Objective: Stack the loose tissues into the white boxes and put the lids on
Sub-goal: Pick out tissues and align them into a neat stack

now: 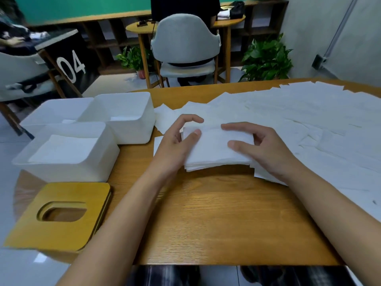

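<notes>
left hand (175, 141) and right hand (261, 151) grip tissue stack (214, 151) mid-table (206, 213) | loose tissues (309, 120) spread right | white boxes (132, 131) left (nearest holds tissues) | lid (61, 232) off, front-left

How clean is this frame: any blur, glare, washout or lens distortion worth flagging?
Head view: wide-angle bowing bends the table edges; the loose tissues at right wash into one white sheet, edges barely readable; the wooden lid looks slightly smeared; light is even, with only a soft shadow under the tissue stack.
</notes>
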